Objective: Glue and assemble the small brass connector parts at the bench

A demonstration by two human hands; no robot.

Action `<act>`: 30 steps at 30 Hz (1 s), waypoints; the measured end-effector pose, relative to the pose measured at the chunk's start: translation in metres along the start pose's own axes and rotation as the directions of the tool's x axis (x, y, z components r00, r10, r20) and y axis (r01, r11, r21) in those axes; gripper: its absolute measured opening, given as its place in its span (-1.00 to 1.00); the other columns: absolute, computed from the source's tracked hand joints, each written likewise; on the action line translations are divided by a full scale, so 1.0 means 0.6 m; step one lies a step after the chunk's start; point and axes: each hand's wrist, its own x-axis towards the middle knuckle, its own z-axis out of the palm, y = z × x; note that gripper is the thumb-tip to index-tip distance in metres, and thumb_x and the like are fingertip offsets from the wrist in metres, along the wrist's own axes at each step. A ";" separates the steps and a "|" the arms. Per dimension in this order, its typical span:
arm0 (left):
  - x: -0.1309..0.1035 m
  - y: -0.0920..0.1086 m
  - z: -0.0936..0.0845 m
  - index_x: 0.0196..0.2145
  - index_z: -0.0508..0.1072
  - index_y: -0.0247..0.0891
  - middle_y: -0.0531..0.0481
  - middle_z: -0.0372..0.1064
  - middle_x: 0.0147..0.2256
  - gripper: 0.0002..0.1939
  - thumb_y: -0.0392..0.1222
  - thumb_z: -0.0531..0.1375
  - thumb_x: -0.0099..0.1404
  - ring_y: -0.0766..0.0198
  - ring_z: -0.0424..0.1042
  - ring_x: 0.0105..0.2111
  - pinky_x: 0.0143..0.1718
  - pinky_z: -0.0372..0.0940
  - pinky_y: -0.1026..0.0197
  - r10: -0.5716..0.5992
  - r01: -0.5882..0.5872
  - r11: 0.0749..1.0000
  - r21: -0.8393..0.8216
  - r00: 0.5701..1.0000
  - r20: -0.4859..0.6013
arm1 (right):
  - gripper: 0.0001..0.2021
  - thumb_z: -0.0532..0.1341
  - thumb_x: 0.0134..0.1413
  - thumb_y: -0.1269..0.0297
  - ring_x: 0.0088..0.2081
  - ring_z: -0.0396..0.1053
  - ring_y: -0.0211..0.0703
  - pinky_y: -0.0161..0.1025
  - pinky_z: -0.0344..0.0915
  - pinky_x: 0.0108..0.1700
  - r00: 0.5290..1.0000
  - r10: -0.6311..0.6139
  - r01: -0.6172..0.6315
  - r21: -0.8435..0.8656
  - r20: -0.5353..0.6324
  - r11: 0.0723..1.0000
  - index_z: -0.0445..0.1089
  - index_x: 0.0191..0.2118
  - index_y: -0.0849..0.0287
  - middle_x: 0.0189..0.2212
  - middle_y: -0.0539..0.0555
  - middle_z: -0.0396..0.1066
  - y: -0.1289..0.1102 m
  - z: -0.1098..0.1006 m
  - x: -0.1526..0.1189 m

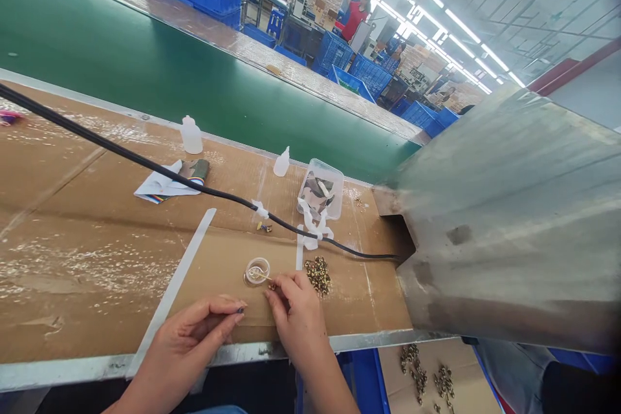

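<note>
My left hand (191, 336) is closed in a pinch, with a small dark part (240, 310) between thumb and forefinger. Its exact kind is too small to make out. In my right hand (298, 314), the fingertips grip a thin pale stick (264, 277). The stick's far end reaches into a small round clear cup (247, 276) on the cardboard. A tiny brass-coloured piece (272, 286) shows at the right fingertips; whether it is held or lying there I cannot tell. Beside that hand lies a pile of small brass and black parts (318, 275).
A black cable (220, 194) crosses the bench above both hands. Behind it stand two white squeeze bottles (192, 137) and a clear plastic tub (339, 191). Folded cloth (196, 171) lies left. A metal housing (499, 220) bounds the right; a green conveyor (194, 71) runs behind.
</note>
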 end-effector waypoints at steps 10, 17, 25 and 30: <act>0.000 -0.009 -0.002 -0.41 0.60 -0.13 -0.03 0.61 -0.34 -0.92 -0.13 0.34 0.09 0.12 0.58 -0.32 -0.30 0.49 0.32 0.050 -0.050 0.999 -0.007 0.999 -0.012 | -0.81 0.18 0.06 0.57 -0.32 0.40 -0.20 -0.33 0.30 -0.28 0.999 0.042 -0.045 0.120 0.024 0.992 0.45 -0.31 0.13 -0.36 0.02 0.42 -0.003 -0.007 -0.016; 0.000 -0.008 0.000 -0.40 0.60 -0.14 -0.02 0.60 -0.36 -0.91 -0.12 0.34 0.10 0.17 0.56 -0.44 -0.44 0.49 0.34 0.042 -0.042 0.999 0.007 0.999 0.012 | -0.75 0.13 0.17 0.49 -0.27 0.39 -0.17 -0.27 0.33 -0.21 0.998 0.062 -0.059 0.160 -0.013 0.985 0.51 -0.17 0.10 -0.33 0.07 0.40 0.022 -0.016 -0.024; 0.003 -0.001 -0.001 -0.42 0.61 -0.17 -0.04 0.61 -0.36 -0.88 -0.11 0.36 0.06 0.13 0.58 -0.39 -0.39 0.50 0.34 0.045 -0.044 0.999 0.026 0.999 -0.010 | -0.83 0.14 0.07 0.48 -0.40 0.41 -0.23 -0.32 0.40 -0.39 0.968 0.239 -0.248 0.482 0.080 0.841 0.45 -0.26 0.19 -0.33 0.07 0.33 0.046 -0.001 -0.024; -0.001 -0.010 -0.003 -0.39 0.58 -0.15 -0.01 0.60 -0.32 -0.91 -0.13 0.34 0.11 0.16 0.57 -0.37 -0.41 0.49 0.36 0.052 -0.053 0.999 0.007 0.998 0.025 | -0.87 0.11 0.04 0.49 -0.42 0.40 -0.24 -0.33 0.40 -0.43 0.956 0.279 -0.274 0.622 0.092 0.734 0.39 -0.32 0.18 -0.39 0.00 0.27 0.040 0.000 -0.022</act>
